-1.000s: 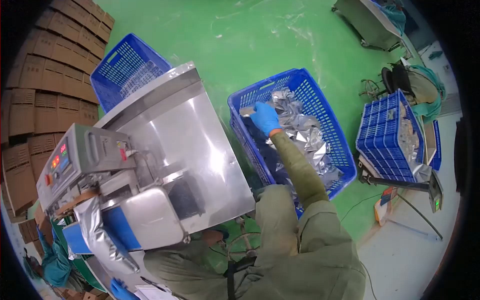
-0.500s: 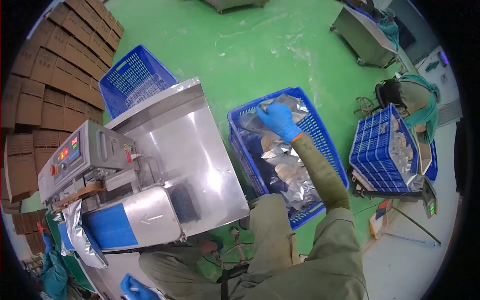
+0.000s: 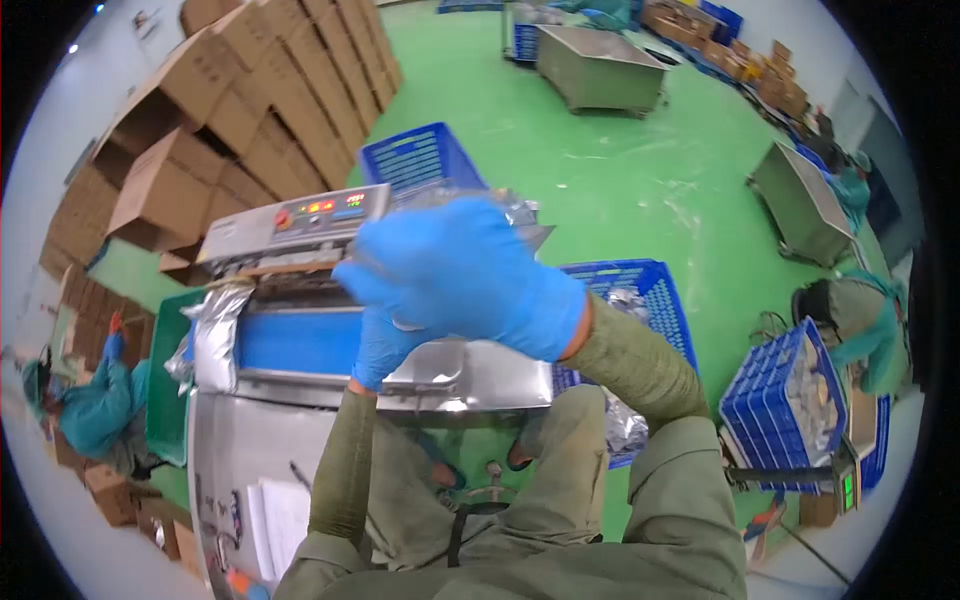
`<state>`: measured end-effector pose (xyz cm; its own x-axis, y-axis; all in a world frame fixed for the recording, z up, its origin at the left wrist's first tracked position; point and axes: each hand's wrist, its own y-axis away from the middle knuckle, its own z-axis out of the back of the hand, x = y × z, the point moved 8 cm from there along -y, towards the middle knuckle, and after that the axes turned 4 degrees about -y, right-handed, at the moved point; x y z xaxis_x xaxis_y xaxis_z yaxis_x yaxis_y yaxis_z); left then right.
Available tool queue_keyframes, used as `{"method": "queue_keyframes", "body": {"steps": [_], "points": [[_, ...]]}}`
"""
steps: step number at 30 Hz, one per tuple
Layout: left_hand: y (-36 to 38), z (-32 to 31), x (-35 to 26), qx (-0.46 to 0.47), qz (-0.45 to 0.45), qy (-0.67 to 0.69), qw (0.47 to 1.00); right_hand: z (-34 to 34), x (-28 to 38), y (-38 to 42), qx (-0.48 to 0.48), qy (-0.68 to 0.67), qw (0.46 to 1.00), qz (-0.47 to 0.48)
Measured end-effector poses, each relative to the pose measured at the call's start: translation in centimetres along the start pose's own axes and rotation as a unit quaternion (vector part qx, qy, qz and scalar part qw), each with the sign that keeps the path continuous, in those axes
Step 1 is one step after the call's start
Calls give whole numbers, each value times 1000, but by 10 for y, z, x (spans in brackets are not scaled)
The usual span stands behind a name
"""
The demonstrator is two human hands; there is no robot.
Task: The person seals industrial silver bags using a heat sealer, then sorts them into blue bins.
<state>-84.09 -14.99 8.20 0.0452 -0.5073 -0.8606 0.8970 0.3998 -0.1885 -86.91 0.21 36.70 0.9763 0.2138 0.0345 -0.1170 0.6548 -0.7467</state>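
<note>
My right hand (image 3: 480, 270), in a blue glove, is raised and blurred in front of the sealing machine (image 3: 300, 222). Silver foil (image 3: 518, 210) shows just behind it, and the hand covers most of that foil. Below and partly behind it, my left hand (image 3: 385, 335), also gloved in blue, meets it over the right end of the blue belt (image 3: 300, 342). Fingers of both hands are overlapped or smeared. A silver pouch (image 3: 216, 335) hangs at the belt's left end. The blue crate (image 3: 672, 310) on my right holds silver pouches (image 3: 625, 425).
Cartons (image 3: 280, 100) are stacked behind the machine. A green bin (image 3: 168, 380) stands left, near a person in teal (image 3: 100, 410). Papers (image 3: 280, 525) lie on the steel table (image 3: 225, 440). Another blue crate (image 3: 770, 400) sits right, beside a bent-over person (image 3: 865, 320).
My right hand has left the blue crate and moved left, up in front of the machine. My left hand has risen from the table to meet it. The view has shifted.
</note>
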Motion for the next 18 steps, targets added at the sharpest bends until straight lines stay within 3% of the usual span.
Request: {"method": "queue_keyframes", "body": {"steps": [1, 3, 5, 7, 9, 11, 12, 15, 16, 18], "points": [[15, 19, 3, -19, 30, 35, 999, 19, 1, 2, -102, -42, 994, -3], [54, 38, 23, -126, 11, 25, 992, 26, -36, 35, -218, -148, 949, -175], [59, 51, 31, -124, 23, 39, 991, -2, -62, 90, -211, -81, 932, -283], [65, 51, 21, -124, 26, 49, 991, -75, -76, 133, -145, -267, 882, -359], [67, 60, 11, -57, 17, 21, 998, -113, -64, 136, -52, -271, 886, -373], [66, 83, -16, -36, -10, -5, 999, -117, -61, 134, -36, -247, 904, -348], [69, 101, -39, -103, -35, 104, 989, -113, -59, 131, -32, -220, 914, -340], [63, 122, -67, -25, -16, -65, 997, -111, -53, 131, -14, -120, 956, -267], [61, 122, -76, -56, -92, -134, 985, -110, -53, 131, -9, -84, 970, -227], [58, 129, -72, -25, -136, -426, 894, -94, -50, 140, -10, 37, 989, -142]]}}
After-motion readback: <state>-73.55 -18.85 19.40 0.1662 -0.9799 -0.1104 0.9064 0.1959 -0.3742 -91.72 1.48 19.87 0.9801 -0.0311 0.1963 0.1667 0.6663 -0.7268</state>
